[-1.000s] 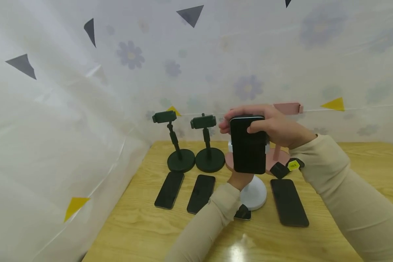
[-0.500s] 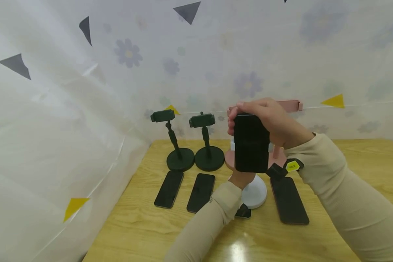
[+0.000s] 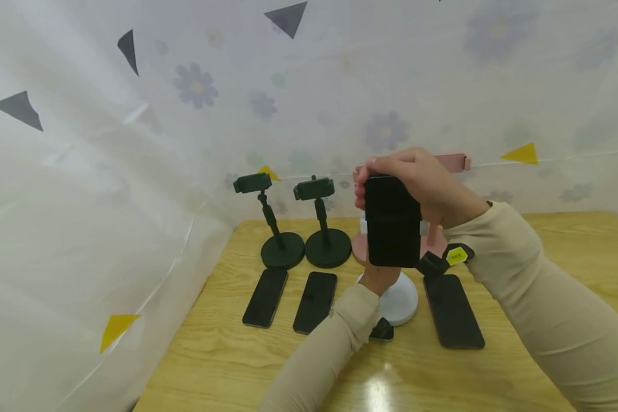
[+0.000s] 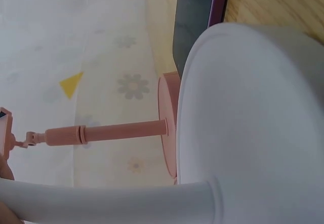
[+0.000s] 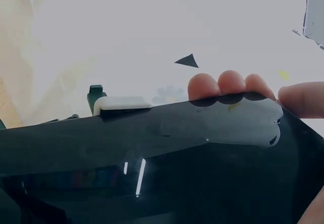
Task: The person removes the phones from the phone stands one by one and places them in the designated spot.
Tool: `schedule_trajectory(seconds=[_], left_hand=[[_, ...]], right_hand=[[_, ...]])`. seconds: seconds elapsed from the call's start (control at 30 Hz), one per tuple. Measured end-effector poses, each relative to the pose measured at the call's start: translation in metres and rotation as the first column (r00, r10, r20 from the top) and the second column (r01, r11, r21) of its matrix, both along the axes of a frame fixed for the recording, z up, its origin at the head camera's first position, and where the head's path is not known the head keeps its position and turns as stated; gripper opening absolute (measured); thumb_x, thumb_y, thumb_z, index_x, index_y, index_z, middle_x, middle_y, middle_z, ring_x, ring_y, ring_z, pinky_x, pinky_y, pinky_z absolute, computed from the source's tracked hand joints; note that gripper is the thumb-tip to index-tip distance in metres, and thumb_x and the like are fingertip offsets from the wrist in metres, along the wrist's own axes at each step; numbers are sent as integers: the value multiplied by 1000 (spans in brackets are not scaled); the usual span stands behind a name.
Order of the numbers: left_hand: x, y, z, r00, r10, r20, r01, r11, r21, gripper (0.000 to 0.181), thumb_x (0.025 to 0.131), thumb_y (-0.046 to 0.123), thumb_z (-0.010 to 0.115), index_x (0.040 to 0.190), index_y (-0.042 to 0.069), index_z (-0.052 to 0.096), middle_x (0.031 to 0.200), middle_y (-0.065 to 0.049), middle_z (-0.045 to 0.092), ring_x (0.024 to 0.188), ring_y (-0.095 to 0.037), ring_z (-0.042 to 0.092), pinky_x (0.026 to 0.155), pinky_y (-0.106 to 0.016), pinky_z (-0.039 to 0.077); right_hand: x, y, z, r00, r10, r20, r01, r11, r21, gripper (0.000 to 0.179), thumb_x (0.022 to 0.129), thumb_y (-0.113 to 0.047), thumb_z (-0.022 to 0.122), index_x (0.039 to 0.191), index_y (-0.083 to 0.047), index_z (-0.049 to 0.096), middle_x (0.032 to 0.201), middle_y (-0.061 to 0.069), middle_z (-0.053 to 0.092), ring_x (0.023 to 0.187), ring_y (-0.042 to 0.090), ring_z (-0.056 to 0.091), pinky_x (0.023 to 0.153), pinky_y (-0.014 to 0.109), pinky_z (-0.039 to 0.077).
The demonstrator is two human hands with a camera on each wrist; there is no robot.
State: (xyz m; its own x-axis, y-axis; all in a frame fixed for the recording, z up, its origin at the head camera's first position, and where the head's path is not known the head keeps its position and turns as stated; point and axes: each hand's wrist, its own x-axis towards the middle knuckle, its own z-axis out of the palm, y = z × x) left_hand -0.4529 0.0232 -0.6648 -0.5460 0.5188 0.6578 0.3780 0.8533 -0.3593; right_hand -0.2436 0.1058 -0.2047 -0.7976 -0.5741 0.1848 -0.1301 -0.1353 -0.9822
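Observation:
A black phone (image 3: 393,229) stands upright in the clamp of a white phone stand, whose round base (image 3: 399,300) rests on the table. My right hand (image 3: 427,183) grips the phone's upper end. In the right wrist view, several fingertips (image 5: 204,86) curl over one long edge, close to a white clamp end (image 5: 121,104), and the thumb (image 5: 304,100) lies at the top corner. Mostly hidden behind the phone, my left hand (image 3: 381,278) holds the stand; the left wrist view shows fingers at the far end of its white post (image 4: 111,201).
Two dark green phone stands (image 3: 283,250) (image 3: 328,247) are at the back left, and pink stands (image 3: 453,162) stand behind the right hand. Phones lie flat on the wooden table (image 3: 211,366): two at left (image 3: 265,298) (image 3: 315,302), one at right (image 3: 454,312), another partly under the left wrist (image 3: 382,332).
My right thumb has moved off the phone's screen up to its top edge. The left hand has kept its place on the stand, and the head view has shifted slightly.

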Motion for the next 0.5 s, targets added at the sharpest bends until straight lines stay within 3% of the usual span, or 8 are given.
schedule_trajectory(seconds=[0.07,0.13,0.23,0.3,0.43,0.5], left_hand=[[2,-1,2,1000,11,-28,-11,1000,-12,18,104,29,42,108,22,58,87,6,55,86,-11,49,86,-30,46],[6,-4,1,992,27,-125,-38,996,-84,17,102,28,45,106,21,60,85,5,57,85,-12,51,86,-33,47],[17,-9,4,951,50,-306,-114,975,-193,18,100,28,49,107,20,63,89,3,62,89,-15,54,88,-41,49],[22,-11,4,931,56,-360,-157,953,-257,20,100,28,48,109,19,63,95,1,65,93,-18,56,89,-49,49],[20,-7,2,965,85,-249,-156,948,-277,20,101,26,46,112,21,62,99,3,64,95,-16,54,94,-46,46],[12,-3,-6,970,93,-224,-156,946,-285,19,100,23,47,112,20,62,97,4,65,92,-14,55,94,-41,47]], right_hand=[[-1,-1,1,1000,-2,-2,2,1000,2,31,102,-29,56,95,-3,70,90,8,69,83,22,72,84,35,60],[-1,-1,1,1000,-6,6,6,1000,-1,31,101,-29,56,94,-2,70,89,8,69,82,22,71,84,36,60],[-1,-1,2,999,-12,31,13,1000,-19,30,101,-27,57,93,-1,70,89,8,68,82,21,70,85,36,60],[0,-1,3,999,-15,46,16,999,-32,30,101,-27,57,93,-1,70,89,9,68,81,21,70,85,37,60],[0,-1,3,998,-15,58,17,999,-45,30,101,-27,58,92,-1,71,89,9,69,82,21,71,85,37,60],[-1,0,4,998,-15,53,18,999,-42,30,100,-27,59,93,-1,71,89,9,69,82,21,72,85,37,60]])
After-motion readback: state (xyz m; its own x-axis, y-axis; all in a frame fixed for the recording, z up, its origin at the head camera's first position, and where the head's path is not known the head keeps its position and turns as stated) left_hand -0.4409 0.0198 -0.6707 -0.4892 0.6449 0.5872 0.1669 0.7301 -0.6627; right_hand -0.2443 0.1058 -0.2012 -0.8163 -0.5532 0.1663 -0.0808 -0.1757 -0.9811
